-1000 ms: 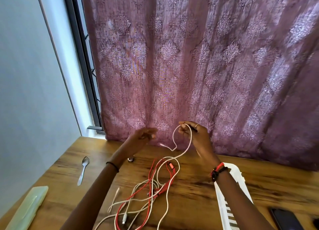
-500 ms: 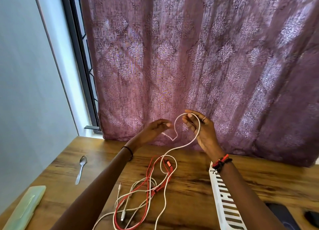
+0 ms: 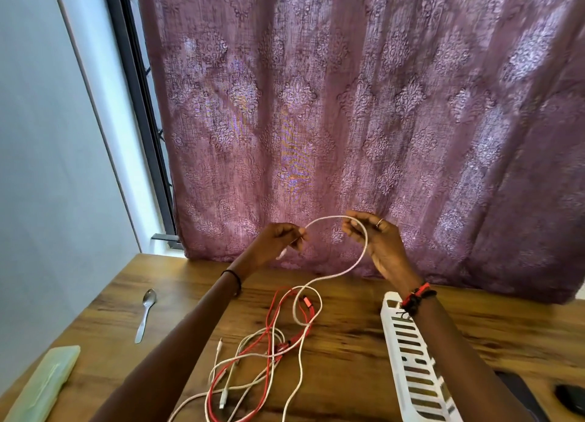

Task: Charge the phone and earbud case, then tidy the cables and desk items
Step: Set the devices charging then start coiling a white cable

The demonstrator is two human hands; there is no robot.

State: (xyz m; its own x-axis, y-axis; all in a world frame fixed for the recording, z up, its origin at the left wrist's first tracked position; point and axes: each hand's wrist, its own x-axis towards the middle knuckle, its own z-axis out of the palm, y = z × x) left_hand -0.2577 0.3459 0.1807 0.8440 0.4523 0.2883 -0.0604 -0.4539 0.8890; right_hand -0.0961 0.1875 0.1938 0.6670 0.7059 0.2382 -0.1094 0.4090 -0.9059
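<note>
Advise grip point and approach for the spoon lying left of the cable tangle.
Pinch the spoon mid-handle, coming from straight above with the fingers across the handle's width. It lies flat on the desk, bowl at the far end, slim handle running toward the near edge, with bare wood on both sides. The rounded bowl would probably slip.

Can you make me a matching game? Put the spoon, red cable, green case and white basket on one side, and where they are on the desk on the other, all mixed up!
Things: 1 spoon; 2 red cable; 3 case; 4 basket.
Places on the desk: A front left corner; B middle, tangled with white cables; C right side; D left side, farther back than the corner.
Pairs: 1-D, 2-B, 3-A, 4-C.
</note>
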